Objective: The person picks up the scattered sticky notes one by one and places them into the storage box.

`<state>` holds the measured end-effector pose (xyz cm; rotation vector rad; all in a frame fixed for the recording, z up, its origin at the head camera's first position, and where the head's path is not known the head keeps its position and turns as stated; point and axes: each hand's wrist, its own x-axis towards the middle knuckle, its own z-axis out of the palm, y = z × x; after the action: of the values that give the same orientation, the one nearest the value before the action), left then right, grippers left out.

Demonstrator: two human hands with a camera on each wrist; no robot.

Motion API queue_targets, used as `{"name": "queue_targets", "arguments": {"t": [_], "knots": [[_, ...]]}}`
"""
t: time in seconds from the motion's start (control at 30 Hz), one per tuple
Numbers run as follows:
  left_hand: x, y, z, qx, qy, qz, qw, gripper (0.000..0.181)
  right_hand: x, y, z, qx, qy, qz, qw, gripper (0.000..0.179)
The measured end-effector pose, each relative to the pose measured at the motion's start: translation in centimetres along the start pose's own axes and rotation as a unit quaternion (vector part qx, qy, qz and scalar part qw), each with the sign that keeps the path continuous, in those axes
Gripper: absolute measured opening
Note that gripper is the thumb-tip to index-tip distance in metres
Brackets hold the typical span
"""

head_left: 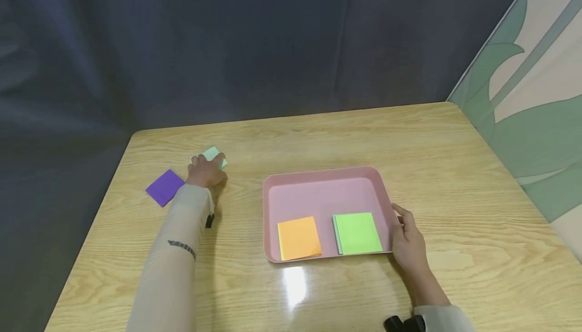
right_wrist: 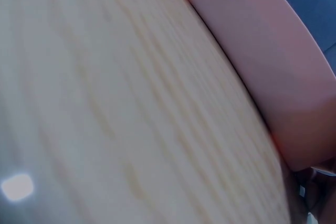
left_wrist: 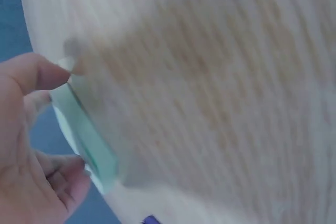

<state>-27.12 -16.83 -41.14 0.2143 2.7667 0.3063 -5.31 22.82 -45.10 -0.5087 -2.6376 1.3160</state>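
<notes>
At the left of the table, my left hand (head_left: 205, 172) grips a pale green pad of sticky notes (head_left: 211, 153). The left wrist view shows thumb and fingers on opposite ends of that pad (left_wrist: 86, 129), which is tilted on edge close to the tabletop. Just left of the forearm lies a purple sticky-note pad (head_left: 164, 188). My right hand (head_left: 409, 243) holds the right side of a pink tray (head_left: 323, 190). Along the tray's near side lie an orange pad (head_left: 300, 238) and a bright green pad (head_left: 359, 233), the latter atop other paler sheets.
Everything rests on a light wood table (head_left: 245, 291) with rounded far corners. A dark curtain (head_left: 273, 44) hangs behind it, and a wall with a leaf pattern (head_left: 536, 120) stands at the right. Wood surface separates the tray from the left hand.
</notes>
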Motion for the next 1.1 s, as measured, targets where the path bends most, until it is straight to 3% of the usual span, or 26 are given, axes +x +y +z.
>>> {"name": "queue_targets", "arguments": {"t": [0.17,0.3,0.43,0.63,0.87,1.1], "knots": [[-0.7,0.3,-0.2,0.014,-0.006,-0.005,0.9999,0.061,0.0,-0.1,-0.1,0.003,-0.006,-0.004,1.0000,0.040],[-1.2,-0.3,0.5,-0.022,-0.015,0.004,0.9996,0.057,0.0,-0.1,-0.1,0.005,-0.008,-0.007,0.9999,0.039],[-1.5,-0.8,1.4,-0.019,-0.022,0.013,0.9995,0.055,0.0,0.0,-0.1,0.004,-0.006,-0.005,1.0000,0.039],[-2.2,-0.3,2.1,0.013,0.034,0.018,0.9992,0.061,0.1,0.1,-0.3,0.003,-0.010,-0.007,0.9999,0.039],[-2.8,0.2,3.0,-0.057,0.096,0.000,0.9937,0.085,0.1,0.1,-0.3,0.009,-0.009,-0.001,0.9999,0.039],[-3.7,1.1,3.7,-0.077,0.119,0.019,0.9897,0.084,0.1,0.1,-0.3,0.011,-0.014,-0.001,0.9998,0.039]]}}
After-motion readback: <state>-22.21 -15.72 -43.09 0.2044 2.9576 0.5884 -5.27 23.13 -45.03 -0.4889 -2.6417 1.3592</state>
